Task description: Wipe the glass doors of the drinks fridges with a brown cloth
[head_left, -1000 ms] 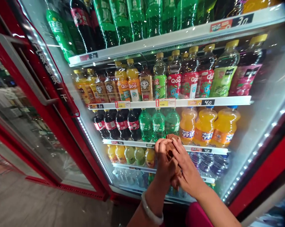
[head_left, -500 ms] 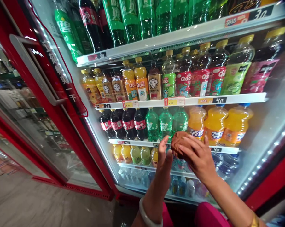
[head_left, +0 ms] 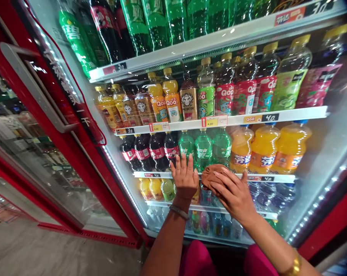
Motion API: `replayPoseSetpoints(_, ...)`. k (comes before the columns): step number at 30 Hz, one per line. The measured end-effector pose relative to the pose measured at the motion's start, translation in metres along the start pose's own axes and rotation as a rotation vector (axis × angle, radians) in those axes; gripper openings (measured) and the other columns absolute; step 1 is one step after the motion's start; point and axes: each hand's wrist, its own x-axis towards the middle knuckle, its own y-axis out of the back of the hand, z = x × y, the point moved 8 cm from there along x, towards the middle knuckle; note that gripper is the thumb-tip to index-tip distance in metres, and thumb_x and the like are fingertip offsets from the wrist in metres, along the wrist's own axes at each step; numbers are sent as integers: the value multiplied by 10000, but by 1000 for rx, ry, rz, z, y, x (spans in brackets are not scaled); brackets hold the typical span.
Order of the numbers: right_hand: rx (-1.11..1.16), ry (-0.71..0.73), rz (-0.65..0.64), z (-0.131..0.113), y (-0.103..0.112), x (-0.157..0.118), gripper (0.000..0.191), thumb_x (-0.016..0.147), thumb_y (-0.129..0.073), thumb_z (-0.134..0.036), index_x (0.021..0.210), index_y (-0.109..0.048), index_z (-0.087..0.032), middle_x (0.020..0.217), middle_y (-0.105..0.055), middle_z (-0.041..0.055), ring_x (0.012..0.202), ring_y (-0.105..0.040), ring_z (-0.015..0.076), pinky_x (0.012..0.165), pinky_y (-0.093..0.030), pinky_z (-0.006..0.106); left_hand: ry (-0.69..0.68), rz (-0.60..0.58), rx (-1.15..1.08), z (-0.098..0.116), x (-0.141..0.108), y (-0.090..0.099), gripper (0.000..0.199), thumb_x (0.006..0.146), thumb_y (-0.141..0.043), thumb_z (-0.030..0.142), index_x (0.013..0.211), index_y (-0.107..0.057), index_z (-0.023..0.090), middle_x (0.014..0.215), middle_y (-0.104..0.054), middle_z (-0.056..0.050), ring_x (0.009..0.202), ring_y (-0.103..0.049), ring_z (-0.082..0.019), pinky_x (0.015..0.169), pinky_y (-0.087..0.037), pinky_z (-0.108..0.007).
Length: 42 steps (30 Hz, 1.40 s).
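My right hand [head_left: 233, 193] holds a crumpled brown cloth [head_left: 212, 174] in front of the price strip of a cooler shelf [head_left: 248, 178]. Its fingers lie bent over the cloth. To the left, my left hand [head_left: 185, 174] is spread with fingers upright, palm toward the cooler, holding nothing. I cannot tell whether it touches the shelf edge. Behind the hands stand green soda bottles [head_left: 204, 149], dark cola bottles [head_left: 156, 151] on the left and orange soda bottles [head_left: 264, 147] on the right.
Above, a shelf edge [head_left: 176, 125] carries juice bottles [head_left: 223, 88], and higher up are large green bottles [head_left: 176, 23]. Lower shelves hold small yellow bottles [head_left: 150, 188] and others partly hidden by my arms. At left is a red cooler door with a grey handle [head_left: 38, 92].
My left hand has turned from edge-on to palm forward and moved left, its fingers spreading. My right hand and the cloth have shifted slightly left.
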Motion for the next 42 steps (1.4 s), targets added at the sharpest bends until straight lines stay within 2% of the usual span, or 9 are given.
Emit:
replayPoseSetpoints(6,-58,-222,193,37,40,26,440,859,-731,-204,1282,-637,-279,1418,-648,72,1515,-390,344,1255,-290,645,33,-18,49,2,-5,-4,625,955,-562,233,1561,-424,174,1609,-423,-165,1585,-204,-321,1295,-122,-615)
replayPoseSetpoints(10,0,-235,226,13,15,51,450,863,-732,-197,1291,-608,-256,1522,-560,110,1535,-355,352,1265,-188,690,29,28,8,-2,-6,-4,630,973,-535,222,1582,-382,174,1615,-412,-168,1585,-204,-313,1297,-115,-616)
replayPoseSetpoints(15,15,-165,148,-18,-21,7,311,910,-658,-121,1189,-644,-260,1418,-657,73,1514,-410,265,1291,-78,662,24,32,-31,-8,-8,-7,611,997,-497,246,1593,-367,209,1625,-401,-159,1592,-174,-306,1292,-124,-627)
replayPoseSetpoints(19,-25,-157,78,-4,-7,-26,272,939,-638,-188,1191,-658,-287,1382,-685,33,1495,-440,261,1301,-103,648,64,-50,-11,-12,-9,-13,603,985,-511,245,1575,-404,185,1634,-380,-178,1593,-157,-337,1273,-113,-682)
replayPoseSetpoints(24,-84,-366,227,20,25,13,370,912,-650,-172,1249,-625,-323,1383,-682,18,1487,-450,297,1297,-72,678,48,-29,26,-8,-6,-9,609,982,-490,227,1581,-393,172,1633,-384,-187,1598,-129,-327,1275,-145,-676)
replayPoseSetpoints(28,33,-337,254,-5,-1,39,547,923,-634,-166,1423,-512,-349,1492,-595,38,1451,-492,250,1293,-219,623,20,-8,13,-9,-5,-8,619,985,-468,257,1590,-376,162,1645,-368,-189,1606,-93,-315,1286,-122,-653)
replayPoseSetpoints(32,3,-226,189,-26,-25,3,525,918,-638,-146,1385,-576,-377,1447,-625,19,1406,-516,217,1300,-236,573,57,-69,-20,-16,-7,-14,585,982,-503,319,1549,-458,180,1630,-405,-181,1602,-140,-342,1280,-92,-674)
replayPoseSetpoints(36,-35,-214,90,-9,-12,-22,528,920,-634,-135,1398,-580,-352,1388,-659,31,1362,-546,249,1305,-123,643,77,-54,14,-12,-5,-10,577,988,-487,254,1560,-438,192,1620,-427,-175,1600,-155,-332,1275,-145,-680)
replayPoseSetpoints(42,-50,-472,405,15,13,23,705,919,-615,-134,1522,-417,-441,1535,-516,29,1457,-452,326,1251,-260,687,44,-51,3,-7,-3,-7,626,984,-466,249,1595,-364,161,1652,-362,-187,1603,-117,-350,1270,-128,-688)
